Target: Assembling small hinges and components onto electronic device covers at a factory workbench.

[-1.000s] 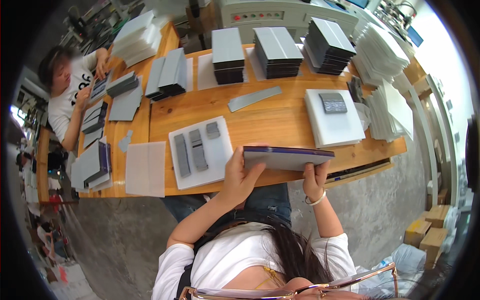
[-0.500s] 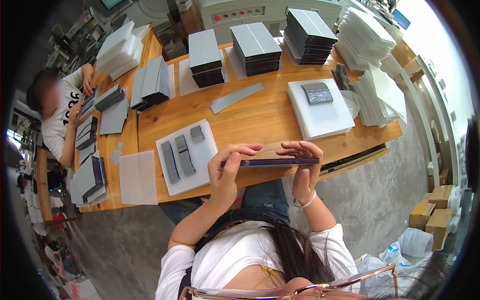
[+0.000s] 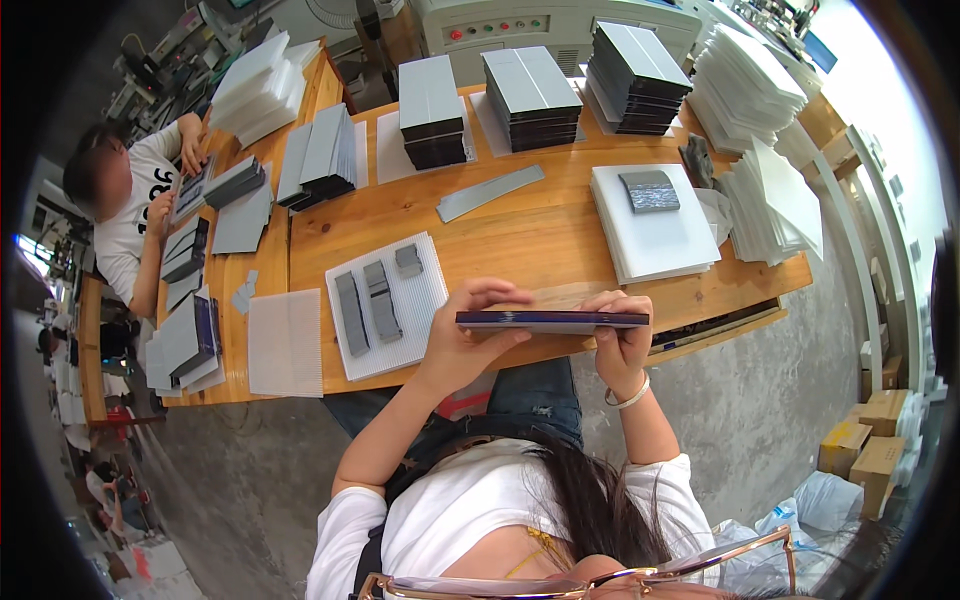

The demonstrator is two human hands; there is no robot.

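Note:
In front of my body I hold a thin stack of flat sheets (image 3: 555, 319) with dark blue edges, seen nearly edge-on above the table's near edge. My left hand (image 3: 462, 338) grips its left end, thumb along the lower grey side and fingers behind the upper edge. My right hand (image 3: 622, 342) is closed around the right end, fingertips over the top edge. Left of my hands lies a white ribbed board (image 3: 412, 335) with several grey strips (image 3: 381, 303) on it. Beyond my right hand, a white sheet stack (image 3: 655, 240) bears a small grey piece (image 3: 649, 191).
Tall stacks of grey panels (image 3: 532, 85) line the table's far side. A loose grey strip (image 3: 490, 193) lies mid-table. White foam-like sheets (image 3: 770, 200) are piled at right. A co-worker (image 3: 130, 215) handles panels at left. Cardboard boxes (image 3: 875, 450) sit on the floor.
The stack has tipped so its lower grey side shows. My left thumb has slid from its near edge to underneath, and my right fingers have closed in. The whole view has shifted slightly.

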